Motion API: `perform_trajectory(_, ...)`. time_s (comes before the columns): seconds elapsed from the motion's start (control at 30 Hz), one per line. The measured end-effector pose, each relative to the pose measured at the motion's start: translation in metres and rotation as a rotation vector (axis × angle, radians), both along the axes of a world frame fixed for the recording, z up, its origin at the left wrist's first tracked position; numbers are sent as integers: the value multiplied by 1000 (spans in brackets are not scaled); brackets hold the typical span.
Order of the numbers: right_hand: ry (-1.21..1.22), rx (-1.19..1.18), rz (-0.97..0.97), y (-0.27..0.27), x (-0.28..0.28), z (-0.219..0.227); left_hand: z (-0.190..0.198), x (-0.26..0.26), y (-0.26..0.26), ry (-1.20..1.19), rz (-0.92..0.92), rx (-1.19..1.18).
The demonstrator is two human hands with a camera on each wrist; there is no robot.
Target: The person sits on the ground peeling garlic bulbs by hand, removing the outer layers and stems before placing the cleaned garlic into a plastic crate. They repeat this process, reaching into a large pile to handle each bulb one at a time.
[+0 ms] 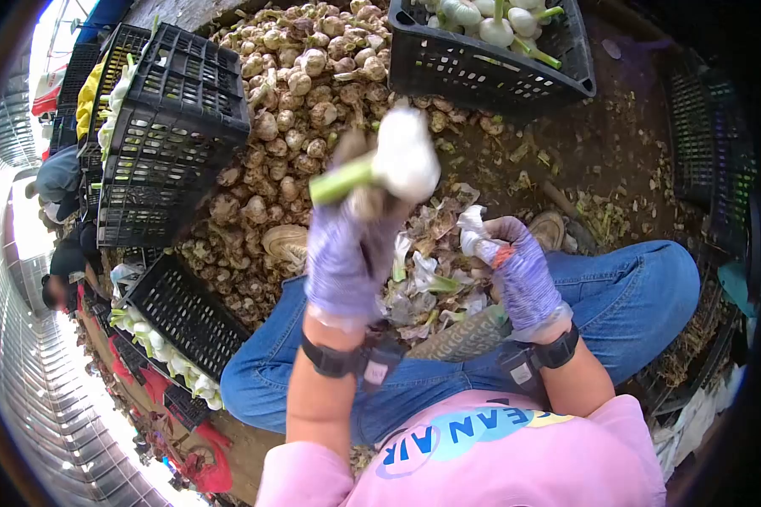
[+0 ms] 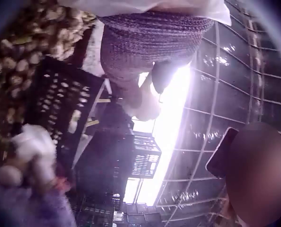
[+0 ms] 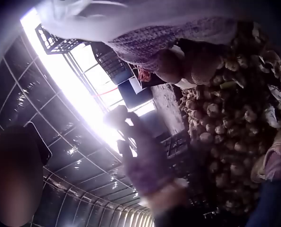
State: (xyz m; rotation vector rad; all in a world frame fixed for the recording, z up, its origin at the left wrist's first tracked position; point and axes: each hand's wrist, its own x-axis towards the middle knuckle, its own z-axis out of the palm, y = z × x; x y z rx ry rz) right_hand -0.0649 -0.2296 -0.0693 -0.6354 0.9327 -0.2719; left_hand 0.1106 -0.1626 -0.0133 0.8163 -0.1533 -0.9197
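My left hand (image 1: 347,262), in a purple knitted glove, holds a blurred white garlic bulb (image 1: 407,156) with a short green stem, raised above the floor. In the left wrist view that bulb (image 2: 147,104) shows pale below the fingers. Lower and to the right, my right hand (image 1: 522,279) wears a similar glove with a patch of orange-red at a finger, and pinches a piece of white garlic skin (image 1: 472,226). Loose skins and stem scraps (image 1: 427,279) lie on the floor between the legs.
A large heap of unpeeled garlic (image 1: 313,93) spreads ahead. A black crate (image 1: 490,72) with cleaned bulbs stands at the far side; stacked crates (image 1: 173,135) and a tilted crate (image 1: 190,313) stand on the left. More crates (image 1: 710,144) are at right. People (image 1: 63,177) sit further left.
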Motion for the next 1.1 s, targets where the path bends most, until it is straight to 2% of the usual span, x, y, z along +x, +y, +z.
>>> perform_trajectory(0.07,2,-40,-14,2,3,-3,30,24,-30,-137,-101,-77)
perform_trajectory(0.1,-5,-94,-29,1,4,-6,30,32,-37,-188,-76,-102)
perform_trajectory(0.17,8,-113,-13,-4,2,-15,18,48,-46,-373,14,233)
perform_trajectory(0.23,16,-186,-37,-6,4,-26,-45,78,-47,-409,3,517)
perform_trajectory(0.3,46,-163,9,-11,5,-31,-105,92,-44,-501,-61,840)
perform_trajectory(0.37,51,-213,43,-12,6,-37,-195,108,-35,-518,-84,894)
perform_trajectory(0.4,77,-233,99,-13,6,-41,-231,110,-36,-604,-125,893)
perform_trajectory(0.43,85,-230,101,-15,8,-43,-237,103,-46,-690,-167,889)
perform_trajectory(0.47,91,-193,97,-16,10,-42,-242,96,-53,-855,-277,1112)
perform_trajectory(0.5,97,-155,92,-17,12,-40,-219,83,-71,-995,-328,1282)
perform_trajectory(0.57,142,-94,101,-18,15,-42,-235,79,-84,-1316,-383,1490)
perform_trajectory(0.63,115,-195,142,-13,15,-48,-238,85,-87,-1317,-354,1447)
perform_trajectory(0.7,68,-170,98,-16,16,-38,-231,87,-83,-1325,-323,1406)
perform_trajectory(0.77,127,-315,206,-19,13,-30,-213,85,-74,-1073,-255,1359)
perform_trajectory(0.8,46,-81,120,-16,12,-31,-203,82,-65,-881,-225,1284)
perform_trajectory(0.83,34,-85,121,-14,11,-31,-192,78,-53,-692,-194,1204)
perform_trajectory(0.9,91,-263,289,-7,8,-33,-177,64,-21,-643,-165,1117)
perform_trajectory(0.97,58,-307,306,11,3,-45,-138,37,6,-452,-99,819)
perform_trajectory(1.03,-4,-556,326,21,10,-27,-81,0,19,-106,-74,358)
perform_trajectory(1.1,-26,-614,327,29,8,-20,-51,-24,43,-81,-150,342)
